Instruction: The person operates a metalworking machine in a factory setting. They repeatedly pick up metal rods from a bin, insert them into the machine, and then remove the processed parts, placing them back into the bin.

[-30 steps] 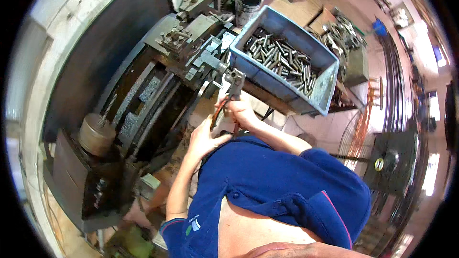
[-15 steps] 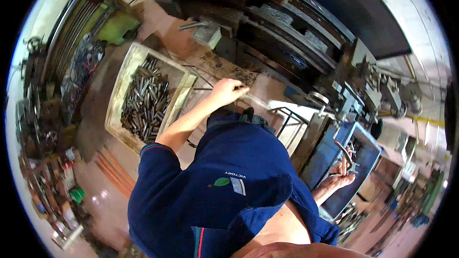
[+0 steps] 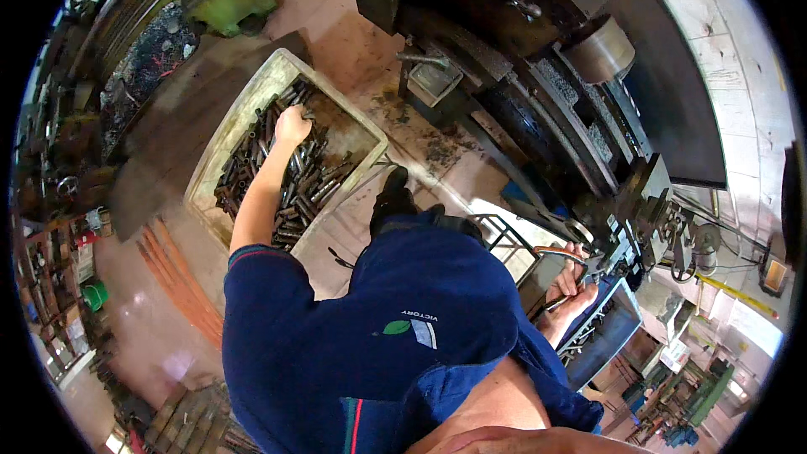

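My left hand (image 3: 293,124) is down in a pale plastic crate (image 3: 202,181), among a heap of short dark metal tubes (image 3: 290,193). Its fingers are curled closed against the pieces; exactly what they grip is hidden. Over at the right, my right hand (image 3: 573,296) is closed around a hand tool with a curved orange-and-black handle (image 3: 552,251). The tool's metal end points toward the lathe's tool post (image 3: 622,240), and its exact kind is unclear. Close below that hand is a blue tray (image 3: 624,309) with small metal parts in it.
A big dark lathe (image 3: 538,109) with metal shavings on it fills the upper right. A small metal box (image 3: 433,82) sticks out at its near side. Copper-coloured bars (image 3: 181,282) lie on the floor at left. A green machine (image 3: 227,4) stands at the upper left.
My left hand has gone from beside the crate into the heap of metal tubes. My right hand has lifted the curved-handled tool from over the blue tray toward the lathe. The view has shifted.
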`<state>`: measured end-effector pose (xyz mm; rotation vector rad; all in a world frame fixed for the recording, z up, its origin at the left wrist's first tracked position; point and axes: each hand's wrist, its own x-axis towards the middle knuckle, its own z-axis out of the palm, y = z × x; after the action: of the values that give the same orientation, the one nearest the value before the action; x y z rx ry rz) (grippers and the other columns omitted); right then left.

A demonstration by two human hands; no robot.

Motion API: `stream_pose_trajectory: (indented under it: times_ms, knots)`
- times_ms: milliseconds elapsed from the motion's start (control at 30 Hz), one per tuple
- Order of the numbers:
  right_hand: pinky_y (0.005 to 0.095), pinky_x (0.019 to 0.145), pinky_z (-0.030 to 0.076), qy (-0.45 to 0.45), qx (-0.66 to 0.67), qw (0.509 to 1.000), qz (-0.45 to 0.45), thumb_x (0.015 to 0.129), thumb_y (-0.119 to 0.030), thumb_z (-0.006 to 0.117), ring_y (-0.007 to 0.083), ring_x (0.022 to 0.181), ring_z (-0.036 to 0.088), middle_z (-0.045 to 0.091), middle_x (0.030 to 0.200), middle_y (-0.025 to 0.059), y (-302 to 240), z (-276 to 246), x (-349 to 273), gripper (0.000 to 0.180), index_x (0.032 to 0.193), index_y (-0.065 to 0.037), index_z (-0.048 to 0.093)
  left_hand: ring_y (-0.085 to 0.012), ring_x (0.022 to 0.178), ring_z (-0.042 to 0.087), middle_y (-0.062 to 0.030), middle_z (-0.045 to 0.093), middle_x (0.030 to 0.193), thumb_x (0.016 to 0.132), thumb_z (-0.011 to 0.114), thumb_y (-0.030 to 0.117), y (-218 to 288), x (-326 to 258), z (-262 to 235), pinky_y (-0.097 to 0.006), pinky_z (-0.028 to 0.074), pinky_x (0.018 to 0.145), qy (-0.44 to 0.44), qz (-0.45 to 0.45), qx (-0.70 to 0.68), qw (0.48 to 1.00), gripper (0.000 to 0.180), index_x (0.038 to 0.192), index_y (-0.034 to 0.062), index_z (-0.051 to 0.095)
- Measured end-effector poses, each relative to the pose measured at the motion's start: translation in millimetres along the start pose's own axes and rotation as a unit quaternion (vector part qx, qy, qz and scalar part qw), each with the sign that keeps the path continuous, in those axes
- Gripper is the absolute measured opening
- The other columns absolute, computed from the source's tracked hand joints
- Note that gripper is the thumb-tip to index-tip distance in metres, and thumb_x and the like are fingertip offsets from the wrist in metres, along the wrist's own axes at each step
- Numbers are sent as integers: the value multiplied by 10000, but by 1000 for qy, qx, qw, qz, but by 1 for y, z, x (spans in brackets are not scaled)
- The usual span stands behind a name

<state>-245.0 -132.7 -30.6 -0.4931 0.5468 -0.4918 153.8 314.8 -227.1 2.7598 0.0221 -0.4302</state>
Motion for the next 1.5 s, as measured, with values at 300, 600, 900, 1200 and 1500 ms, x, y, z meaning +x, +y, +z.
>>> stream_pose_trajectory:
  times_ms: [300,600,900,1200,1500]
  knots:
    - [137,444,333,64,-34,997,15,720,-353,677,11,492,365,397,1326,239,31,32,9,802,1299,92,345,-240,920,641,-90,666,974,744,566,114,9,62,35,-381,518,711,-157,143,326,921,210,926,102,671]
    - [155,440,328,74,3,996,46,754,-356,578,32,476,352,443,1277,264,45,21,9,722,1279,97,375,-231,849,654,-104,675,866,744,566,110,2,71,31,-356,513,659,-149,249,400,869,176,888,77,663]
    - [159,425,257,34,-148,987,51,786,-388,569,26,474,298,535,1194,220,43,18,14,614,1221,23,432,-216,599,630,-129,589,641,748,612,183,1,11,-52,-356,505,537,-20,-39,-182,982,245,882,-11,548]
    - [191,399,273,-79,-335,923,170,666,-80,519,39,451,354,572,1104,193,36,64,42,510,1160,34,465,-212,498,567,-81,583,674,821,576,140,139,-121,-88,-345,487,459,-144,53,-740,655,198,937,-20,574]
    - [258,805,387,-208,-561,786,157,566,-201,554,155,855,509,568,852,62,37,82,52,462,976,12,573,-273,505,575,-138,569,572,827,541,135,305,-181,-66,-379,495,476,-426,133,-656,609,212,925,-44,596]
